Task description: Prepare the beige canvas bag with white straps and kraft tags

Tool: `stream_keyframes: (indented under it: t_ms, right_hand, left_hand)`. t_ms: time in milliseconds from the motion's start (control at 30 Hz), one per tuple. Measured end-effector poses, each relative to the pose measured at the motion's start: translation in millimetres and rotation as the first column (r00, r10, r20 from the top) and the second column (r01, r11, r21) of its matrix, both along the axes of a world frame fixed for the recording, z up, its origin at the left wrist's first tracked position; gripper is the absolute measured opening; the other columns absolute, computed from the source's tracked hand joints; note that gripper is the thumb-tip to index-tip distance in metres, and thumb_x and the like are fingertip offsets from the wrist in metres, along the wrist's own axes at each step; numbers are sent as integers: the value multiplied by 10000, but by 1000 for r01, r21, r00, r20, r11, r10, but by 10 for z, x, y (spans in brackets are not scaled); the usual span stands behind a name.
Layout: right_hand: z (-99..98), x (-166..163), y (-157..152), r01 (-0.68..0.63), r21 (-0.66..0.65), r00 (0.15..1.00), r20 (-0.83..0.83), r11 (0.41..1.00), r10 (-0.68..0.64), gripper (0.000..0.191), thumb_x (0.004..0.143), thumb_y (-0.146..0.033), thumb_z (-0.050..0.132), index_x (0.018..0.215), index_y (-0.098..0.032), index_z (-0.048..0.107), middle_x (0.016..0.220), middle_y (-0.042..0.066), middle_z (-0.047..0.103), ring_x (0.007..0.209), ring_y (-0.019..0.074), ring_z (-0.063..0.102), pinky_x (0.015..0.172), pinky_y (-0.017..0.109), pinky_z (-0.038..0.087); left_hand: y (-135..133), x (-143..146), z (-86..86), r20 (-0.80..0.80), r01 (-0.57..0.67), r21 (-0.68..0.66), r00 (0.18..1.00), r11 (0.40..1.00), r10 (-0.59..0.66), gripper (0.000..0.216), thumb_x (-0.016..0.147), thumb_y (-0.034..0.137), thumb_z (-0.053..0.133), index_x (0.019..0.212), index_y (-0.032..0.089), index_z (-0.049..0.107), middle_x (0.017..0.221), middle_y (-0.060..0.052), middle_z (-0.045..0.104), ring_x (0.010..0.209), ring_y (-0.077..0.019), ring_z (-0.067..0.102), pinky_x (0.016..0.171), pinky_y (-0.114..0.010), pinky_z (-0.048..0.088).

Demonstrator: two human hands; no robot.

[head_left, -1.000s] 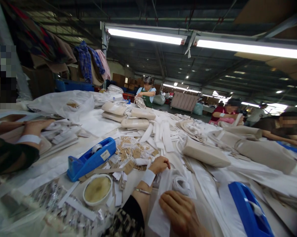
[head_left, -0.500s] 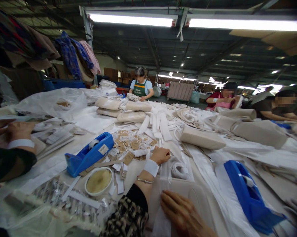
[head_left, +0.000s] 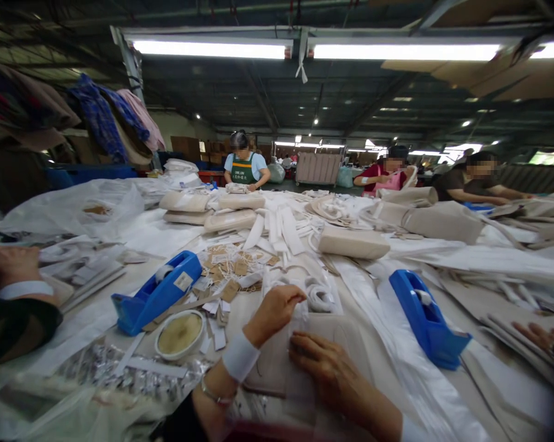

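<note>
Clear plastic sleeve (head_left: 304,319) lies at lower centre of the frame on a flat beige piece (head_left: 277,362), among white strips and tags. Left hand (head_left: 274,313) pinches the sleeve's upper edge with curled fingers; right hand (head_left: 332,374) rests flat on it just below, fingers spread, gripping nothing. By the look of it, the bagging step is in hand; the next move likely calls for holding the mouth open. One blue tape dispenser (head_left: 155,294) sits lower left, another (head_left: 424,319) to the right

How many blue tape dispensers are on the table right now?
2: one tape dispenser left of the left hand, beside the round dish; another to the right. Clutter may hide more.
</note>
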State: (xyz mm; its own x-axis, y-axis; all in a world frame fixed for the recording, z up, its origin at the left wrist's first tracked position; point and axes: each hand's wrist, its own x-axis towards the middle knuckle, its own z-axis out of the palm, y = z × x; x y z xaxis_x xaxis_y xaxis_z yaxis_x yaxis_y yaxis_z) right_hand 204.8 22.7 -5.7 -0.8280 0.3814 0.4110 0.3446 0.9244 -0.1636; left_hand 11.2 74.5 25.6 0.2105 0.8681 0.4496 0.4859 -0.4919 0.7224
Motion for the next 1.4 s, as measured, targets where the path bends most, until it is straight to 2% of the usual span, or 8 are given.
stream_keyframes:
  t_ms: [100, 167, 400, 567, 733, 967, 1067, 1400]
  right_hand:
    - [10, -11, -8, 18, -22, 1000, 2, 1000, -18, 282, 881, -48, 534, 1096, -180, 659, 1099, 90, 651, 1032, 221, 622, 901, 354, 558]
    - [-2, 1, -7, 18, -36, 1000, 6, 999, -18, 262, 874, -47, 534, 1057, -181, 666, 1095, 88, 650, 1050, 227, 613, 935, 376, 544]
    - [-160, 345, -314, 135, 102, 983, -138, 986, -120, 352, 917, -35, 420, 1202, -134, 601, 1175, 124, 664, 1127, 223, 608, 966, 370, 553]
    - [-541, 719, -698, 157, 254, 971, -216, 954, -102, 507, 842, -52, 391, 1318, -147, 537, 1213, 118, 654, 1197, 241, 567, 969, 393, 547]
    - [-850, 754, -852, 246, 355, 968, -136, 902, -211, 520, 875, -30, 346, 1336, -147, 557, 1296, 122, 613, 1261, 277, 508, 959, 415, 527]
    - [-681, 498, -846, 141, 394, 934, -357, 908, 11, 297, 953, -55, 408, 1102, -94, 662, 1075, 160, 678, 1087, 245, 608, 872, 380, 561]
    - [-587, 381, -926, 74, 377, 928, -366, 923, 75, 264, 967, -70, 410, 1043, -82, 662, 971, 143, 705, 994, 227, 651, 827, 355, 579]
    - [-406, 67, -1175, 66, 347, 899, -427, 936, 95, 353, 993, -99, 330, 851, -154, 648, 780, 67, 723, 764, 147, 692, 810, 287, 580]
  left_hand:
    - [-426, -53, -264, -179, 137, 23, 975, 990, -131, 475, 842, 55, 404, 1225, 202, 644, 1281, -67, 654, 1207, -182, 584, 1080, -329, 438]
    - [-544, -74, -388, -262, 183, 34, 950, 982, -168, 529, 856, 43, 389, 1333, 190, 564, 1420, -76, 551, 1329, -172, 487, 1157, -352, 372]
    - [-563, -70, -415, -514, 251, 139, 845, 958, -147, 455, 949, 104, 396, 1395, 129, 483, 1491, -136, 459, 1412, -199, 387, 1199, -399, 322]
    - [-612, -52, -392, -576, 240, 156, 810, 958, -110, 440, 972, 209, 453, 1404, 124, 462, 1499, -146, 444, 1417, -221, 380, 1203, -403, 314]
    - [-635, -37, -405, -621, 222, 139, 779, 965, -90, 477, 967, 213, 478, 1433, 135, 418, 1531, -140, 398, 1432, -228, 353, 1213, -412, 287]
    - [-670, -41, -389, -655, 206, 121, 752, 971, -78, 519, 963, 303, 509, 1445, 146, 404, 1559, -133, 350, 1456, -240, 308, 1214, -434, 279]
    - [-681, -45, -386, -663, 212, 116, 744, 970, -83, 580, 950, 379, 527, 1451, 117, 399, 1558, -157, 341, 1460, -257, 296, 1214, -444, 272]
    - [-669, -9, -447, -701, 182, 156, 713, 971, -21, 682, 975, 532, 407, 1502, 113, 298, 1595, -157, 250, 1490, -250, 212, 1223, -415, 217]
